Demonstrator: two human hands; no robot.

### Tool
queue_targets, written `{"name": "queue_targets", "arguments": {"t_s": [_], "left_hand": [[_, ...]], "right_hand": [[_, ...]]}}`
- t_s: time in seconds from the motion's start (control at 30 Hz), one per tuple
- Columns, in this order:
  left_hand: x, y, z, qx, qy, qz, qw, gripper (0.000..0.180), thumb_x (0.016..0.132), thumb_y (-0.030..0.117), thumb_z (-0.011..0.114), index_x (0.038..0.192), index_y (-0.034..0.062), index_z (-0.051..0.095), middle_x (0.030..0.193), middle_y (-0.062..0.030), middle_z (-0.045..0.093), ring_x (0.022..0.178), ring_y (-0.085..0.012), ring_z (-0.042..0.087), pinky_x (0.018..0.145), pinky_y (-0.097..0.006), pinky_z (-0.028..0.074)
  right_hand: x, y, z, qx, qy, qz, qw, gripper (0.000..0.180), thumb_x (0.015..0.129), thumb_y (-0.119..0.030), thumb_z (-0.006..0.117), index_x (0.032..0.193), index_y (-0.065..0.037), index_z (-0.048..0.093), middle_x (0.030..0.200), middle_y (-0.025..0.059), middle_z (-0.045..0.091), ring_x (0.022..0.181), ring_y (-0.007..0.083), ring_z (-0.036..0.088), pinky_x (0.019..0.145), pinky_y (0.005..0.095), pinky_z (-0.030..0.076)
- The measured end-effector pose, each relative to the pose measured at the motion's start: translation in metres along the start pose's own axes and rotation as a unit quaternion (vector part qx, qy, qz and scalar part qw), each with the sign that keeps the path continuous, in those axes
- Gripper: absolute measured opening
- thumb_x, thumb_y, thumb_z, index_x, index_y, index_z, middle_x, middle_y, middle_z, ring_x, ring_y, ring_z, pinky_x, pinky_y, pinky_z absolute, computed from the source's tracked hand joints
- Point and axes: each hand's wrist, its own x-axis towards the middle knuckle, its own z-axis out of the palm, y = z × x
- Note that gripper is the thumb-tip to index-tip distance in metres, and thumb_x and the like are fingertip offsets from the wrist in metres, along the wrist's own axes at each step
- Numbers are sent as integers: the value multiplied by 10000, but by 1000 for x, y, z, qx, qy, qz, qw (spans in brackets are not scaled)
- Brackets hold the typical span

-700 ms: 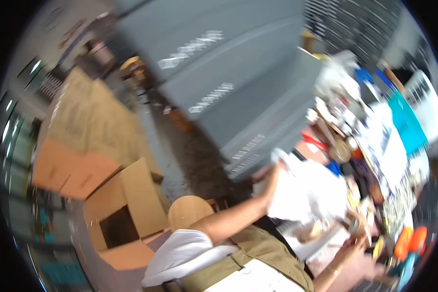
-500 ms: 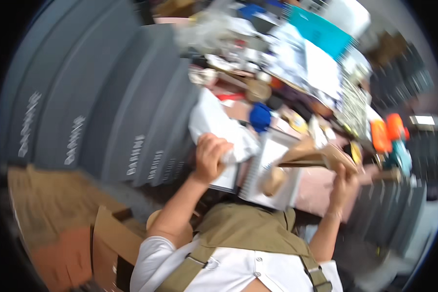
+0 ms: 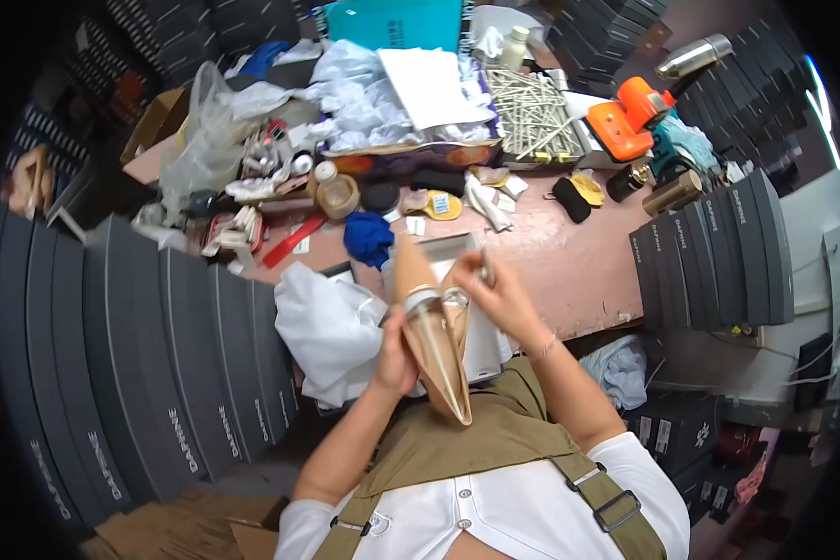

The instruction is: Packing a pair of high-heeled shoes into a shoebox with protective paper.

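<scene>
My left hand [image 3: 397, 362] is closed around the side of a tan pointed shoe [image 3: 423, 347], held tilted with its toe away from me. A pale narrow strip runs lengthwise inside the shoe. Just right of it, my right hand [image 3: 502, 297] has its fingers pinched on a small greyish thing that I cannot make out. Part of a second tan shoe [image 3: 461, 322] shows behind the first. Beneath both hands lies an open pale shoe box [image 3: 485, 347]. Crumpled white tissue paper [image 3: 322, 327] spreads beside my left hand.
Dark shoe boxes [image 3: 140, 355] stand in a row at left; another stack of boxes [image 3: 714, 257] is at right. Across the pink table [image 3: 579, 271] are a blue cloth [image 3: 369, 239], a box of pale sticks [image 3: 534, 112], an orange tape dispenser [image 3: 623, 131] and a paper-filled carton [image 3: 411, 154].
The view has turned and sharpened. My left hand has let go of the white tissue paper and now holds a tan shoe. My right hand has moved inward, close beside that shoe.
</scene>
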Motion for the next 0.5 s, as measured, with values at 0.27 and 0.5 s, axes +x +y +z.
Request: {"name": "queue_targets", "arguments": {"t_s": [0.27, 0.5], "left_hand": [[37, -32, -13, 281, 93, 203, 933, 604, 977, 481, 409, 1311, -22, 400, 1240, -118, 495, 1145, -183, 463, 991, -316, 350], [71, 14, 11, 201, 183, 143, 952, 626, 951, 549, 416, 1230, -9, 476, 1156, -125, 566, 1026, -214, 573, 882, -341, 477]], "right_hand": [[-30, 37, 5, -80, -274, 68, 956, 307, 909, -260, 504, 927, 33, 593, 859, 263, 606, 824, 439, 588, 728, 462, 464], [68, 12, -105, -304, -383, -40, 871, 287, 906, -251, 514, 863, 20, 599, 796, 220, 633, 734, 382, 624, 676, 449, 501]]}}
